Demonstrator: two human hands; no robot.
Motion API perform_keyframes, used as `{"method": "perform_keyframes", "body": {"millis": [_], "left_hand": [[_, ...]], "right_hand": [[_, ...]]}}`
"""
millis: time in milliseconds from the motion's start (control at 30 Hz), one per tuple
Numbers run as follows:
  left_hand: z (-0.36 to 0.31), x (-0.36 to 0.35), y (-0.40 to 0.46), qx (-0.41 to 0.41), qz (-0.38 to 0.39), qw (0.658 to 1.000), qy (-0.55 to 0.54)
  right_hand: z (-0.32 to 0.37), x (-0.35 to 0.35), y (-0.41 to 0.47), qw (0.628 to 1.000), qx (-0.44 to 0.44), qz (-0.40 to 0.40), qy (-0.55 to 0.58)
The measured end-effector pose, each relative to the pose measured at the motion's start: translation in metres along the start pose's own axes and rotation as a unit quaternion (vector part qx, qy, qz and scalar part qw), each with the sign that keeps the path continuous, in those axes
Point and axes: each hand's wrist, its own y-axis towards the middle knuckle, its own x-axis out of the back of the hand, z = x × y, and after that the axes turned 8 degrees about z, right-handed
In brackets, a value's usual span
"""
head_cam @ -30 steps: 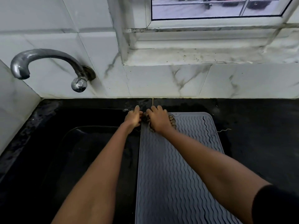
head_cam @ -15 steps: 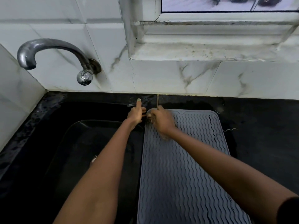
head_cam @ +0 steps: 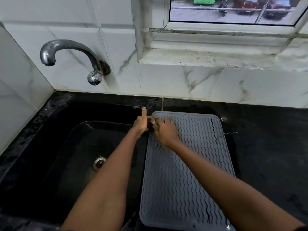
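Observation:
A grey silicone mat with a wavy ribbed pattern lies on the black counter, right of the sink. Both my hands meet at its far left corner. My left hand is just off the mat's edge, with one finger pointing straight away and the others curled round a small brown and whitish thing. My right hand is over the mat and blurred by motion. Its bent fingers reach the same small thing. What that thing is stays unclear, since the hands hide most of it.
A black sink with a metal drain fills the left. A curved metal tap juts from the white tiled wall above it. Black counter extends to the right, with a thin wire-like scrap beside the mat. A window ledge runs above.
The brown thing was under my right hand on the mat and now sits between both hands at the mat's edge. My left finger straightened. My view shifted so that the drain shows.

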Motion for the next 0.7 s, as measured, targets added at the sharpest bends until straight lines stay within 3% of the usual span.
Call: {"method": "perform_keyframes", "body": {"millis": [100,267,367,433,500,600,700], "left_hand": [[-0.005,-0.005,-0.009,0.002,0.015,1.0,0.024],[-0.013,-0.009,-0.017,0.003,0.044,0.998,0.043],[-0.011,-0.009,-0.021,-0.001,0.048,0.998,0.028],[-0.009,-0.009,-0.02,-0.009,0.03,0.999,0.022],[-0.005,-0.007,-0.023,-0.015,0.003,0.999,0.041],[0.0,-0.005,-0.03,-0.006,0.028,0.999,0.045],[0.001,-0.005,-0.039,0.001,0.065,0.998,0.022]], "right_hand": [[0.004,-0.001,-0.038,0.997,0.017,0.07,0.036],[0.01,-0.017,-0.114,0.993,0.055,0.104,0.026],[0.017,-0.001,-0.102,0.989,0.049,0.117,0.078],[0.021,0.01,-0.074,0.993,0.016,0.046,0.103],[0.022,0.015,-0.044,0.998,-0.014,-0.005,0.057],[0.023,0.015,-0.02,0.998,-0.021,0.045,-0.023],[0.021,0.012,-0.037,0.997,0.001,0.075,-0.035]]}}
